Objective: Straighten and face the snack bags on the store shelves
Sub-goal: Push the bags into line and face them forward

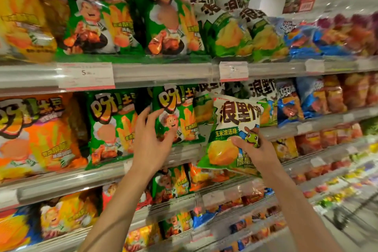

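On the second shelf from the top, our left hand (152,139) grasps a green fries bag (177,114), fingers spread and curled over its left edge while the bag stands upright on the shelf rail. Just right of it, our right hand (253,147) holds a white-and-green corn snack bag (229,131) out in front of the shelf, thumb pressed on its face and fingers wrapped behind; this bag tilts a little, its top leaning toward the shelf and its lower corner hanging below the rail. Behind it stand more bags of the same white-and-green kind (259,90). To the left of our left hand sits another green fries bag (111,127), and farther left a large orange bag (38,133). Above us, the top shelf carries two bigger green fries bags (98,16), with green corn bags (231,32) to their right and blue bags (300,39) beyond. White price tags (86,75) hang on the upper shelf rail (163,73). Lower shelves hold smaller packs, blurred.
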Demonstrator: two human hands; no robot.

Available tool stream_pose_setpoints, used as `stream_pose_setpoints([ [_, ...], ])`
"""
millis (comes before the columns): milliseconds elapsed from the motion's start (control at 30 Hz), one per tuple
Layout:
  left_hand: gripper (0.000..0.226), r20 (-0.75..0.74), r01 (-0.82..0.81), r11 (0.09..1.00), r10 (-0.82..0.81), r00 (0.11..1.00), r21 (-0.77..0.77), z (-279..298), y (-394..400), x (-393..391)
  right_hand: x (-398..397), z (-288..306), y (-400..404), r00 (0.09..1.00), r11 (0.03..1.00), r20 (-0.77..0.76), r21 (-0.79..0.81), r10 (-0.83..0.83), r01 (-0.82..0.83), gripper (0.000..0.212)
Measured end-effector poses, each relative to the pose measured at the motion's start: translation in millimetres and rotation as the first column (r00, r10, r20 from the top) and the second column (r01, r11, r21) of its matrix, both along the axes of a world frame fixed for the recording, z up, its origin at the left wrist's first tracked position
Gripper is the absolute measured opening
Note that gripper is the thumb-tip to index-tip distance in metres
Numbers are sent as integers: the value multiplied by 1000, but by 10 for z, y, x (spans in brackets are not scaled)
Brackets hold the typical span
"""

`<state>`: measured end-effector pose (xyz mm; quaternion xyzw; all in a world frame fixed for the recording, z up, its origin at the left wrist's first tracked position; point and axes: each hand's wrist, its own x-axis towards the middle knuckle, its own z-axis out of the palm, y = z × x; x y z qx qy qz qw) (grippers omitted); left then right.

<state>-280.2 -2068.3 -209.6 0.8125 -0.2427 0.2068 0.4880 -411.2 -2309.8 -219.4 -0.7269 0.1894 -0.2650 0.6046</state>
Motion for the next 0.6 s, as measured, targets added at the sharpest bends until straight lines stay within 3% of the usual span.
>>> stream_pose_setpoints([
  [300,90,-84,-110,994,110,990,2,-56,-489,211,688,380,-612,998,981,-4,-183,63,-62,72],
  [467,91,-65,-169,986,168,984,2,-89,-580,204,1008,418,-750,983,948,-38,-263,178,-182,58],
  [600,90,-47,-198,980,199,979,27,-99,-627,195,1061,250,-870,962,936,-69,-224,263,-272,71],
])
